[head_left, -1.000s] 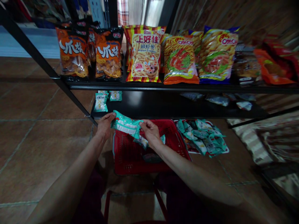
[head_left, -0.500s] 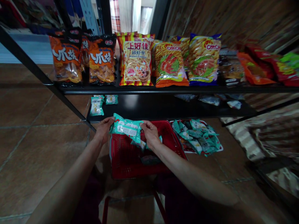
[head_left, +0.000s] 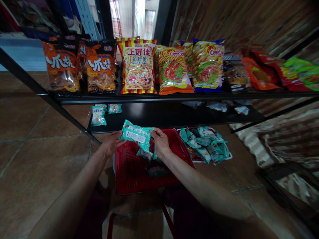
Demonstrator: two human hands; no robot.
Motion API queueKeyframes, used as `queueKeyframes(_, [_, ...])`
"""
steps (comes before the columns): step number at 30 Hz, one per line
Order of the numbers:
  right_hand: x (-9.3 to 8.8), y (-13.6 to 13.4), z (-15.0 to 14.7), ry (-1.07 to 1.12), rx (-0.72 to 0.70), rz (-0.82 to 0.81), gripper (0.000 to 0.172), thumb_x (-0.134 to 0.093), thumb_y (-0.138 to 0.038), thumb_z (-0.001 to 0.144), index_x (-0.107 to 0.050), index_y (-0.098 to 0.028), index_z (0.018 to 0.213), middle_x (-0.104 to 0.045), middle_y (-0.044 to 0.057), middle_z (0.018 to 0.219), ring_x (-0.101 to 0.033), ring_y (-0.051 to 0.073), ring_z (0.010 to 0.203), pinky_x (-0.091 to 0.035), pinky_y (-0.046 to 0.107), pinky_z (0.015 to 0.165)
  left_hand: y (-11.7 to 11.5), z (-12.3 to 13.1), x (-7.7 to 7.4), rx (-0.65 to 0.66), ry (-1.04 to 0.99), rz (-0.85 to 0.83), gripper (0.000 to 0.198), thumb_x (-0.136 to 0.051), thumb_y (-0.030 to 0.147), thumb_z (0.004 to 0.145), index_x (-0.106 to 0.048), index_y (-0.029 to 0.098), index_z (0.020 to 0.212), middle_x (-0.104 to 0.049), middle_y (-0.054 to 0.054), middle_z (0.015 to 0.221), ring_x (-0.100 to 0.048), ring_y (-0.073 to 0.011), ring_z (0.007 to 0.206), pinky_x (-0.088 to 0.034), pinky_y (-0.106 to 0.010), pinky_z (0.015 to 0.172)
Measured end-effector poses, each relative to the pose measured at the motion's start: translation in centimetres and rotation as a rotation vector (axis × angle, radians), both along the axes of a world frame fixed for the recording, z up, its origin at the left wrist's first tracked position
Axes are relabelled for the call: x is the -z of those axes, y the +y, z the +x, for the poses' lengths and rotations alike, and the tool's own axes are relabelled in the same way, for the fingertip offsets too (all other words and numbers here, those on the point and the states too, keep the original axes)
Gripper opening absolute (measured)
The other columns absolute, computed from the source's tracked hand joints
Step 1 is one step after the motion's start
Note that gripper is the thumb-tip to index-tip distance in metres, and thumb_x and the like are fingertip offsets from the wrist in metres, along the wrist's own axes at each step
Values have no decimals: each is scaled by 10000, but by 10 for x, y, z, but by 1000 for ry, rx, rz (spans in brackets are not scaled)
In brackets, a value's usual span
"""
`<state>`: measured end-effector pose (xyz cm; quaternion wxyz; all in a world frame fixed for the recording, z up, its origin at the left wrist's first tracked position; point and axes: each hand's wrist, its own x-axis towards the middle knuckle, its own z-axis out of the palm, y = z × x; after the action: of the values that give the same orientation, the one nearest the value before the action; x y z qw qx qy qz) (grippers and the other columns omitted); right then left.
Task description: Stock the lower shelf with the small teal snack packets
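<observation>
A small teal snack bag [head_left: 136,135] is held over a red basket [head_left: 124,177], its white printed label facing up. My right hand [head_left: 160,141] pinches the bag's right end, thumb on top. At the lower left corner of the bag is my left hand [head_left: 111,143], its fingers partly behind the edge and its grip looser. Inside the basket lie more teal bags [head_left: 145,154] and a dark packet [head_left: 158,171], partly hidden by my right hand and the held bag.
A white-rimmed tray [head_left: 230,156] heaped with teal bags stands right of the basket. Ahead is a black rack's lower shelf [head_left: 149,116], with teal bags [head_left: 98,115] at its left and clear packets [head_left: 216,106] at its right. Larger snack bags [head_left: 138,66] line the upper shelf.
My left hand has slipped lower along the bag's left end and loosened its pinch. The bag now tilts more, left end higher. The view has shifted slightly to the right.
</observation>
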<state>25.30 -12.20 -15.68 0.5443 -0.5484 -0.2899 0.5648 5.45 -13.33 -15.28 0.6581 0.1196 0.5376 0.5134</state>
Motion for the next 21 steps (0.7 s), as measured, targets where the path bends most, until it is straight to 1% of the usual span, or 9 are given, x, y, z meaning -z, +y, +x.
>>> queueKeyframes(4, [-2,-1,2,23,18,-5,255,-703,-352,563,-607,-192,736,-563,-51,636,-467,84,557,-383,229,556,0,7,-1,-46,-79,-18,111,-600,12,729,-614,122,730,-693,-77,763,-664,-152,717,-548,-291,743])
queueKeyframes(7, [-6,-3,1,48,17,-18,260,-711,-353,553,-605,-192,728,-572,-55,630,-467,80,548,-377,221,540,1,10,-2,-106,-82,-7,128,-609,-2,721,-605,126,716,-682,-51,726,-655,-132,693,-541,-292,775])
queueKeyframes(11, [-13,-6,0,108,-17,-80,285,-729,-351,523,-605,-194,725,-577,-58,618,-474,73,534,-385,212,527,4,12,1,-178,-74,6,134,-619,4,721,-595,136,715,-672,-30,714,-650,-119,693,-534,-291,796])
queueKeyframes(17, [-15,-11,0,150,-105,-143,330,-779,-316,455,-573,-185,677,-593,-57,645,-553,85,601,-456,230,620,8,13,2,-243,-62,-14,161,-552,-6,770,-571,132,690,-654,-18,678,-637,-107,646,-541,-251,702])
queueKeyframes(21, [-13,-14,0,134,-152,-183,348,-795,-315,445,-569,-175,670,-614,-37,640,-573,102,596,-479,257,629,8,13,0,-255,-74,-5,170,-543,-8,779,-575,131,689,-648,-15,670,-631,-98,645,-538,-233,691])
